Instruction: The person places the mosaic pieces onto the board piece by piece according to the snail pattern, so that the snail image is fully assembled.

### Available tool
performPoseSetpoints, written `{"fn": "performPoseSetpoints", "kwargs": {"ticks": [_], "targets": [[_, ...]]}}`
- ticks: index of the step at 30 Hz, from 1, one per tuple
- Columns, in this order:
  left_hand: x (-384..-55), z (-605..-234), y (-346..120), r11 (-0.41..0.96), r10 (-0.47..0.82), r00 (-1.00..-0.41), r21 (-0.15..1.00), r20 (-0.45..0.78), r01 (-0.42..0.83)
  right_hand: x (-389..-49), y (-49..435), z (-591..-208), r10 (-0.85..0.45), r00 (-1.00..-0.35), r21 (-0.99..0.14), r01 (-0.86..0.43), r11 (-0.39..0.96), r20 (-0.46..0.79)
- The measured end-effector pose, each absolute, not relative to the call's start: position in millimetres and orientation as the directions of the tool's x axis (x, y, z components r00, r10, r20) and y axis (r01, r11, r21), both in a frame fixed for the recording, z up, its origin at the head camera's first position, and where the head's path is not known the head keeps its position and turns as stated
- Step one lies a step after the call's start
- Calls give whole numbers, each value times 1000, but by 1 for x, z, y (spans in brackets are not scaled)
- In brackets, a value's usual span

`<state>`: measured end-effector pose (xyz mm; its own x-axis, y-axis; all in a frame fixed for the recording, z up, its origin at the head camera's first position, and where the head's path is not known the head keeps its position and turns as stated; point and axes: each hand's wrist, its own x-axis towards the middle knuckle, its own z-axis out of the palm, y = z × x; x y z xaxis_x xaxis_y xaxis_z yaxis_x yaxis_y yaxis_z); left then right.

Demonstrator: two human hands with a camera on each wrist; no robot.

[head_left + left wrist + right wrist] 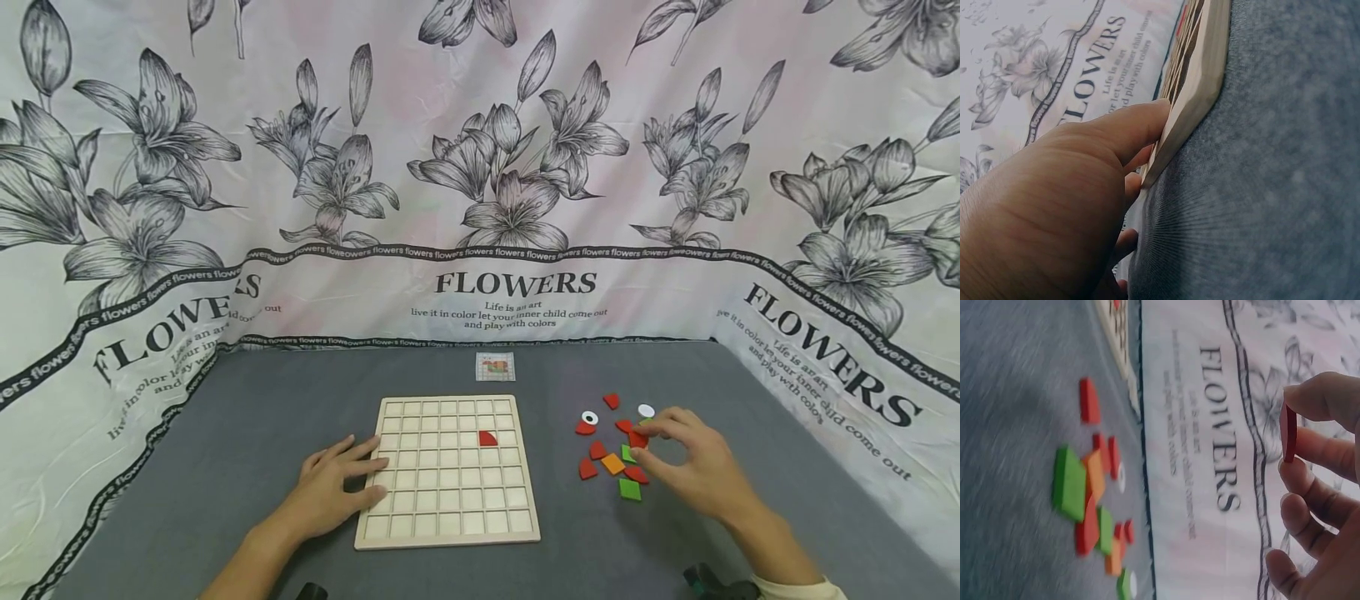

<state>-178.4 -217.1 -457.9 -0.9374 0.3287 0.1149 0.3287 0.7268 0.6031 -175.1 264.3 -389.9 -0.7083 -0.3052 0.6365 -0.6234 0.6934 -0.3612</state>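
Observation:
A pale wooden grid board (pixel 450 477) lies on the grey cloth, with one red quarter-round piece (pixel 487 438) in a cell right of its middle. My left hand (pixel 326 487) rests at the board's left edge, fingers spread and thumb (pixel 1141 125) touching the rim. On the right, my right hand (pixel 693 467) pinches a red tile (pixel 1289 428) between thumb and fingertips, over the loose pieces. The tile stands edge-on in the right wrist view, so its full outline is hidden there. Under and beside that hand lie red pieces (pixel 588 469), green squares (pixel 630 490) and an orange piece (pixel 612 463).
A small picture card (pixel 495 367) lies behind the board. Two white discs, one with a black dot (pixel 590 418) and one plain (pixel 646 411), are among the loose pieces. A flower-printed curtain (pixel 517 300) borders the table at the back and sides.

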Motion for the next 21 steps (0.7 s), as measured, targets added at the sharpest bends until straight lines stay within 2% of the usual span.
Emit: {"fn": "performPoseSetpoints", "kwargs": {"ticks": [11, 21], "targets": [[-179, -458, -217, 713, 332, -935, 615, 125, 336, -178, 224, -378, -322, -689, -386, -663, 641, 649], [-178, -460, -217, 712, 325, -937, 619, 126, 330, -187, 180, -378, -359, -602, -381, -763, 522, 713]]}}
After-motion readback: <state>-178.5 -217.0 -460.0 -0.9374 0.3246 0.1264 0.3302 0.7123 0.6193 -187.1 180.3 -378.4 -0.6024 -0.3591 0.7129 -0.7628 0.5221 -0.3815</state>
